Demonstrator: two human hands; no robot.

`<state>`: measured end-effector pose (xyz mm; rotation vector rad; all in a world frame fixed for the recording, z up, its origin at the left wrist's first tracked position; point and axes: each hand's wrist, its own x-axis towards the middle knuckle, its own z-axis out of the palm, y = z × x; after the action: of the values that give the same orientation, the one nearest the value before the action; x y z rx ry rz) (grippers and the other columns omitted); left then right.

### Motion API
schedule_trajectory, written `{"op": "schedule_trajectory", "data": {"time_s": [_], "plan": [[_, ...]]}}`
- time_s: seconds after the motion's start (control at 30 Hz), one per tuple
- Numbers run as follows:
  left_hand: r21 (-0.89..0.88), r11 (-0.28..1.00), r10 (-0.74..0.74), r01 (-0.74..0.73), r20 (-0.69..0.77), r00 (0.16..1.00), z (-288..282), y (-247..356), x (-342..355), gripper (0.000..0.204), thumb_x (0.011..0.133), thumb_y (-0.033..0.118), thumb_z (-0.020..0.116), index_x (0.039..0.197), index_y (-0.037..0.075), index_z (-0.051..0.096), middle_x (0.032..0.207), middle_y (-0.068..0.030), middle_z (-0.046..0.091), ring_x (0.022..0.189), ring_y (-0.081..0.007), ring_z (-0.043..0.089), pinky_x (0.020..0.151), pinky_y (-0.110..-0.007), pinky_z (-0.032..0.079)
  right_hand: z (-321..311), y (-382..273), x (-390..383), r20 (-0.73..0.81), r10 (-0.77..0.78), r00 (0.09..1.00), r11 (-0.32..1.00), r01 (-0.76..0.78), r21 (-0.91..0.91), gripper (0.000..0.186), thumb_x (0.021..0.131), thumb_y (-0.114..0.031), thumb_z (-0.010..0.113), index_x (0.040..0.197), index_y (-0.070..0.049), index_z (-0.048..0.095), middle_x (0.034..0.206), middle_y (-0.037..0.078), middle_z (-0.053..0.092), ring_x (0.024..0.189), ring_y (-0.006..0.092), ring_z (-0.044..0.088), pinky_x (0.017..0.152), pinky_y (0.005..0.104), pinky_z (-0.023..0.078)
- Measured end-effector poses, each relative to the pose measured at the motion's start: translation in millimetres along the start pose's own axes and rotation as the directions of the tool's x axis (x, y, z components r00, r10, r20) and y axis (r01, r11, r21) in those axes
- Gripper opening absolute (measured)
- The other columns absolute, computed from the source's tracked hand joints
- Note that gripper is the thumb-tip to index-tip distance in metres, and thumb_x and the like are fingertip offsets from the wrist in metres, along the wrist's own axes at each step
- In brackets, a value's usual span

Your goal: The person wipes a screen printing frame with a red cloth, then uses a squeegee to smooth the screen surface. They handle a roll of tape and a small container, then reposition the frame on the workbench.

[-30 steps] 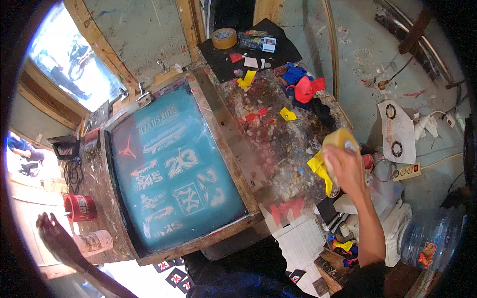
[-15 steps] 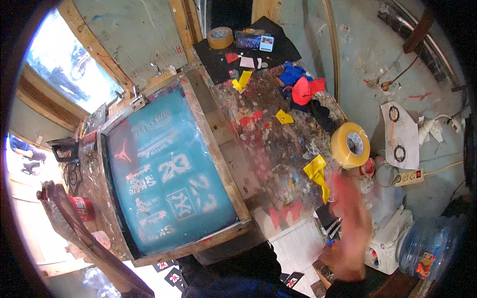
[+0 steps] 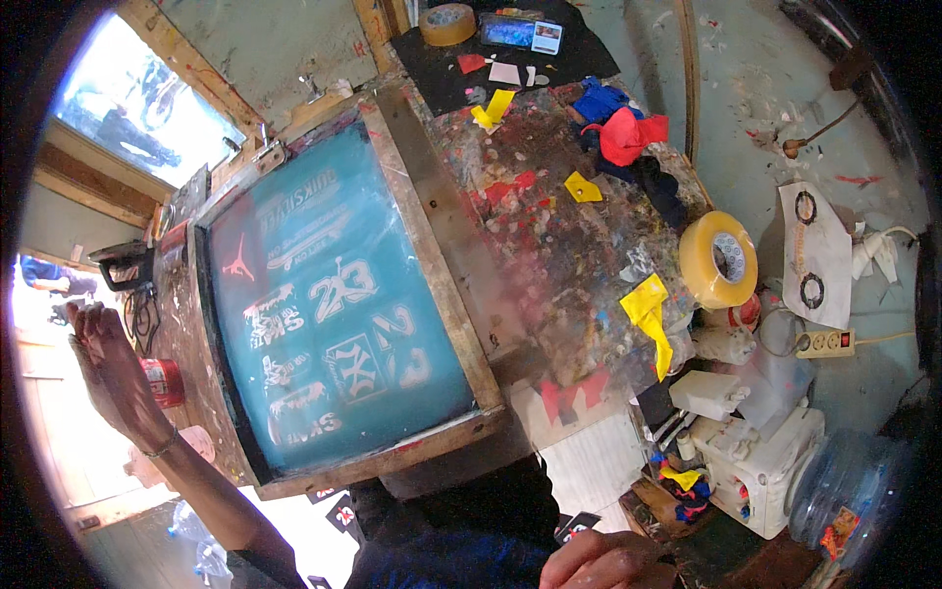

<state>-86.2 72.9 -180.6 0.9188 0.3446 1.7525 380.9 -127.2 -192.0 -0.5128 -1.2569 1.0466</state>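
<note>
Out past the left edge of the bench, my left hand (image 3: pixel 120 378) is raised, its fingers stretched upward and loosely bent, with nothing visible in it. It is nearest a red tub (image 3: pixel 163 382). My right hand (image 3: pixel 610 562) is low at the bottom edge of the view, fingers curled and partly cut off; whatever it may hold is hidden. Between my arms lies a wood-framed printing screen (image 3: pixel 343 304) with teal mesh and several pale stencil designs. A wooden rail (image 3: pixel 437 398) forms its right side.
The paint-spattered bench (image 3: pixel 535 260) carries yellow scraps (image 3: pixel 648 314), a red cloth (image 3: pixel 628 135), a clear tape roll (image 3: pixel 714 259) and a brown tape roll (image 3: pixel 447 25). A phone (image 3: pixel 508 32) stands at the back. Right are a white machine (image 3: pixel 756 466) and a large water bottle (image 3: pixel 849 496).
My right hand has swung down from beside the bench's right edge toward my body. My left hand has risen slightly. The view has shifted, so the bench sits farther right.
</note>
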Motion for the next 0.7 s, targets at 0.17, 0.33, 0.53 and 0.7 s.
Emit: {"op": "schedule_trajectory", "data": {"time_s": [0.17, 0.33, 0.53, 0.7], "plan": [[0.601, 0.786, 0.265, -0.146, -0.113, 0.958, -14, -5, 9, 0.038, 0.099, 0.013, 0.052, 0.128, -0.01, 0.046, 0.103, -0.0099, 0.05, 0.094, -0.0204, 0.047, 0.089, -0.035, 0.041, 27, 21, -25, -0.127, 0.125, 0.984, 0.977, -0.099, 0.19, 0.025, 0.097, -0.013, 0.056, 0.118, 0.0, 0.059, 0.099, 0.016, 0.059, 0.082, 0.0232, 0.058, 0.075, 0.0321, 0.049], [0.966, 0.254, 0.033, 0.043, -0.053, 0.998, -21, -51, 44, 0.032, 0.096, 0.013, 0.056, 0.125, -0.002, 0.057, 0.105, -0.0087, 0.062, 0.098, -0.0161, 0.057, 0.09, -0.028, 0.044, 50, 73, -83, -0.038, 0.685, 0.728, 0.682, -0.623, 0.383, 0.053, 0.088, -0.022, 0.072, 0.136, -0.014, 0.051, 0.132, 0.017, 0.047, 0.106, 0.0212, 0.051, 0.093, 0.0366, 0.042], [0.882, 0.462, -0.271, 0.088, 0.046, 0.961, -81, -151, 67, 0.02, 0.089, 0.004, 0.065, 0.107, 0.0, 0.057, 0.088, -0.0049, 0.065, 0.083, -0.011, 0.06, 0.075, -0.026, 0.05, 94, 138, -129, 0.438, 0.678, 0.591, 0.133, -0.684, 0.717, 0.101, 0.088, -0.031, 0.071, 0.154, -0.035, -0.006, 0.137, 0.022, 0.041, 0.109, 0.0241, 0.05, 0.095, 0.0402, 0.04], [0.947, 0.321, -0.298, 0.01, 0.091, 0.95, -94, -229, 52, 0.026, 0.081, 0.001, 0.074, 0.101, 0.001, 0.057, 0.079, -0.0061, 0.067, 0.069, -0.0098, 0.058, 0.067, -0.027, 0.051, 101, 153, -151, 0.469, 0.665, 0.582, 0.109, -0.696, 0.709, 0.109, 0.089, -0.032, 0.07, 0.15, -0.042, -0.02, 0.139, 0.023, 0.039, 0.109, 0.025, 0.05, 0.095, 0.0419, 0.04]]}}
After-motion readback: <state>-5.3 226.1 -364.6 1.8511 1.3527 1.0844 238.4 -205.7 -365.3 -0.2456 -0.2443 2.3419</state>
